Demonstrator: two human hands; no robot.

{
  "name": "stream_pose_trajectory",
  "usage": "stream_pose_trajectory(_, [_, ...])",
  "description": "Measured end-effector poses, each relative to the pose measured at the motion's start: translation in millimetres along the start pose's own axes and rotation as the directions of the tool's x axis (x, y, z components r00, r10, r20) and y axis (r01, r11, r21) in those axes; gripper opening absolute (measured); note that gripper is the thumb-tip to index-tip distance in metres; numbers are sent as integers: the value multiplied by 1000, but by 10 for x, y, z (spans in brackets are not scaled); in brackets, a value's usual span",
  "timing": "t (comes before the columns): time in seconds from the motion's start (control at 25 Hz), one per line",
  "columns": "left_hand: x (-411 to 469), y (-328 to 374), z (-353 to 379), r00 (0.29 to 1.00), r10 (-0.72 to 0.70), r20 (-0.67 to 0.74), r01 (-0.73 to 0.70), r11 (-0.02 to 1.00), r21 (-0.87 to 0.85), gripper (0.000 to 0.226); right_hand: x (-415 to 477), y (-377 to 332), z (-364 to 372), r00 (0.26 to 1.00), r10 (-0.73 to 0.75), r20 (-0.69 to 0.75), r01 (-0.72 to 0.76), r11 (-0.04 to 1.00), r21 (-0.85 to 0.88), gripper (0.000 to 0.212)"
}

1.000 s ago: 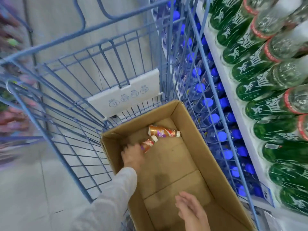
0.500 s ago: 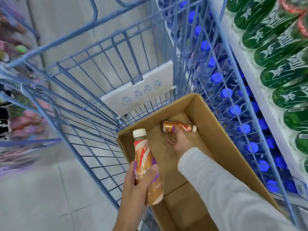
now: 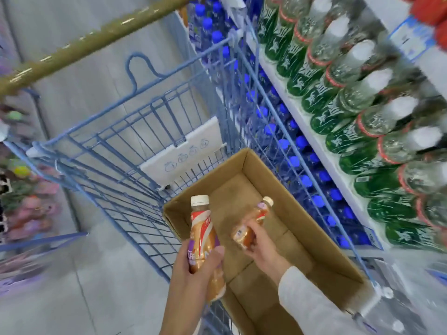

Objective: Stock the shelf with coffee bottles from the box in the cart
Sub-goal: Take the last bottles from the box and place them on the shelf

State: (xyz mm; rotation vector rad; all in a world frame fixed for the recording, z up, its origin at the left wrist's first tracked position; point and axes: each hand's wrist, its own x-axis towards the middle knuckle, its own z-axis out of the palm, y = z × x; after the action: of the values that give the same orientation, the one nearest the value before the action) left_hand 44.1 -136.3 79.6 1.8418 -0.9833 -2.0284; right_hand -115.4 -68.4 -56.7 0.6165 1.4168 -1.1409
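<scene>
The left hand [image 3: 193, 272] wraps fingers and thumb around one coffee bottle [image 3: 202, 228], upright, white cap on top, over the near corner of the cardboard box [image 3: 314, 243]. The right hand [image 3: 262, 247] clasps a second coffee bottle [image 3: 260, 213] by its base, tilted above the box's bare bottom. The box sits in a blue wire cart [image 3: 135, 131] on a grey floor [image 3: 96, 298]. Just beside it, a shelf [image 3: 297, 114] carries green bottles [image 3: 321, 100] above blue-capped bottles [image 3: 285, 143].
</scene>
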Motion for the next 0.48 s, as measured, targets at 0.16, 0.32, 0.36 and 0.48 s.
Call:
stream_pose_trajectory(0.16, [-393,260,240,986,83,141,-95,992,84,34,-1135,-75,-369,974,-227,-8,227,974,-18,81])
stream_pose_trajectory(0.32, [-877,335,593,915,210,345,-271,953,137,43,-2059,-239,-757,887,-459,-40,461,881,109,76])
stream_pose_trajectory(0.36, [-1003,325,691,894,228,385,-306,940,153,44,-2228,-249,-869,869,-492,-49,494,859,131,74])
stream_pose_trajectory(0.48, [-1393,210,1029,829,270,489,-399,900,178,45,-2627,-139,-1324,835,-541,-102,549,810,207,67])
